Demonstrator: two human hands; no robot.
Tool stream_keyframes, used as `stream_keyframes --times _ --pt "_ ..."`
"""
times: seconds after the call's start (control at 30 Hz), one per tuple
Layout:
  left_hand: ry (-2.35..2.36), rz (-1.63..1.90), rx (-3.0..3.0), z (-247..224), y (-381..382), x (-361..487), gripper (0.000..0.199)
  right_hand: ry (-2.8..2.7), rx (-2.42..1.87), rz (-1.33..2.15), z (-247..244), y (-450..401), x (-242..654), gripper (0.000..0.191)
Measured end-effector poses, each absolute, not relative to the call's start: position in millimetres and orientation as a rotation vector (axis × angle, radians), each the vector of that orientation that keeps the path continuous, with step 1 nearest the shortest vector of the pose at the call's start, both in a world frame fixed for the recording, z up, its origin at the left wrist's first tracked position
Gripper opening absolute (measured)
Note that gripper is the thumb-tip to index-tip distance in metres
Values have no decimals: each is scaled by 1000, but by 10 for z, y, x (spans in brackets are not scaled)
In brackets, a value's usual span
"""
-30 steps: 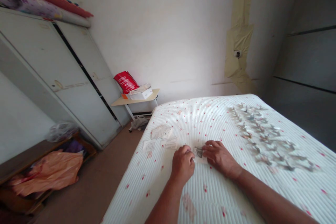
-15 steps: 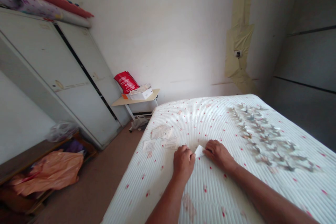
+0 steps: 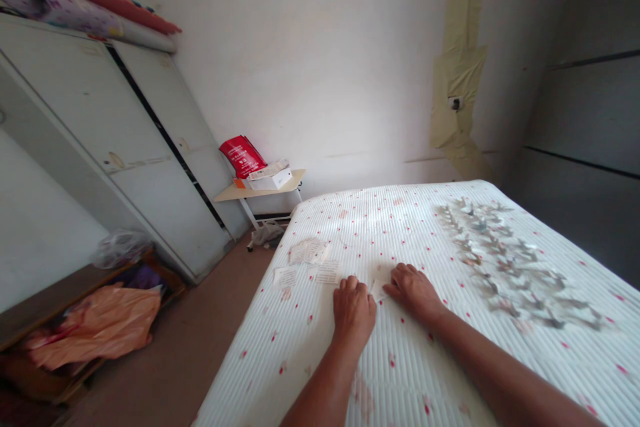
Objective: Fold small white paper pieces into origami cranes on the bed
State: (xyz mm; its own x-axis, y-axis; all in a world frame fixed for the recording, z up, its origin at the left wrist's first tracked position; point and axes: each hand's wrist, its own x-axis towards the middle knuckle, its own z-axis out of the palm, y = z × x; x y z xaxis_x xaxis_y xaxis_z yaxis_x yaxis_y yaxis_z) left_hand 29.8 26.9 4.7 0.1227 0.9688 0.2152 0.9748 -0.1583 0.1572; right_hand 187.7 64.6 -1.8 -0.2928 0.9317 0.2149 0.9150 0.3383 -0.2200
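Observation:
A small piece of paper (image 3: 380,282) lies on the striped, red-dotted mattress (image 3: 400,380) between my two hands. My right hand (image 3: 416,291) has its fingers curled and closed on the paper's right side. On the other side, my left hand (image 3: 354,307) is closed, its thumb side at the paper's left edge; its fingertips are mostly hidden. Further left lie several printed paper pieces (image 3: 327,273). Several rows of small folded paper figures (image 3: 520,260), birdlike in shape and blurred, stand on the right part of the mattress.
Behind the mattress's far left corner stands a small table (image 3: 227,194) with a red bag (image 3: 243,156) and a white box (image 3: 275,179). A grey metal cabinet (image 3: 135,127) is at the left. An orange plastic bag (image 3: 105,327) lies in a low wooden frame.
The paper between my hands has turned from a bright white folded triangle to a paler, wider shape. My left hand has rotated slightly, with its back more upward. My right hand stays nearly in place.

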Motion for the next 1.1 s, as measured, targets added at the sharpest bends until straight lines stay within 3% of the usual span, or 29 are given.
stream_keyframes --times 1.1 --pt "-2103 -317 -2261 77 290 375 24 -2343 -1797 53 113 634 1798 16"
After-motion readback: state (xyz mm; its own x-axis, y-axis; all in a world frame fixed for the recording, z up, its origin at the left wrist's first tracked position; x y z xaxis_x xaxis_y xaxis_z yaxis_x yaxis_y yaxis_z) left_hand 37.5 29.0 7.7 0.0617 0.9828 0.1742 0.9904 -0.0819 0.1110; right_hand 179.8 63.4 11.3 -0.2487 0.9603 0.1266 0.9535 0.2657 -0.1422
